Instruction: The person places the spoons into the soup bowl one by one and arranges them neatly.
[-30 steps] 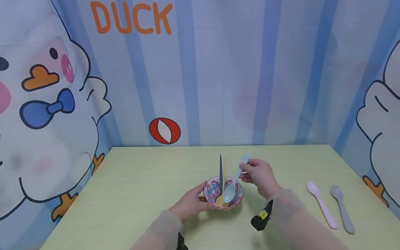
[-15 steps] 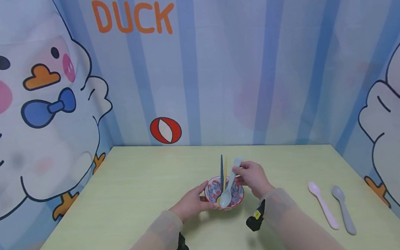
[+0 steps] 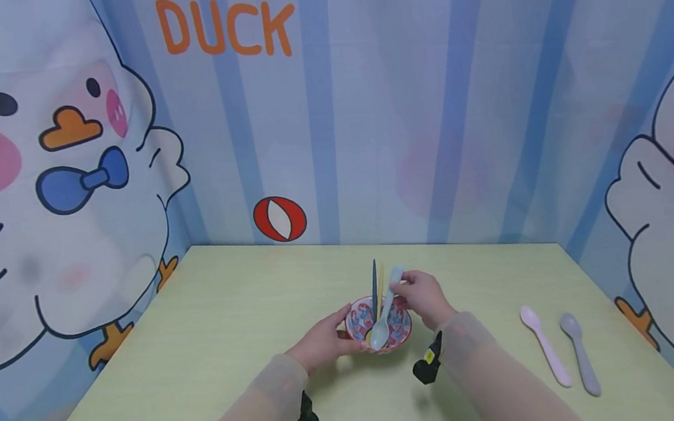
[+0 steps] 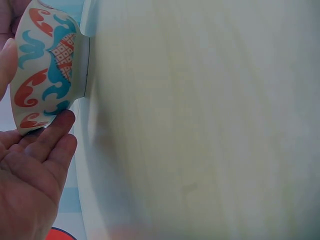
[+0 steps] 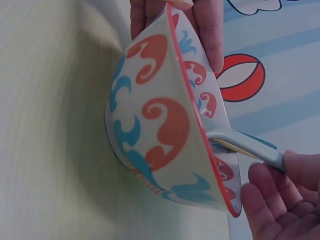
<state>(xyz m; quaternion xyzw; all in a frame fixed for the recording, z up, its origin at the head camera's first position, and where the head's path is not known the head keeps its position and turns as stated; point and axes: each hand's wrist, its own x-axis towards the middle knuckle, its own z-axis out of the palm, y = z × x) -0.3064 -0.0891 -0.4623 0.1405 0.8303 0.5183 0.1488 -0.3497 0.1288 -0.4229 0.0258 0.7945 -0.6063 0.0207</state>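
Observation:
A small bowl [image 3: 402, 326] with a red rim and red and blue pattern is at the middle of the table. My left hand [image 3: 323, 340] holds its left side, thumb near the front rim; the left wrist view shows fingers round the bowl wall [image 4: 40, 60]. My right hand [image 3: 424, 298] pinches the handle of a pale blue spoon [image 3: 380, 334], its scoop down inside the bowl. Behind it lean a dark blue handle [image 3: 374, 284] and a yellow handle [image 3: 381, 284], their lower ends mostly hidden. Whether the bowl touches the table cannot be told.
A pink spoon [image 3: 544, 346] and a grey-purple spoon [image 3: 579, 353] lie side by side at the right of the pale yellow table [image 3: 248, 292]. A blue striped cloth with duck pictures stands round the back and sides.
My right hand has moved left and slightly down, bringing the pale blue spoon lower into the bowl and leaning it closer to the other handles. The left hand stays on the bowl.

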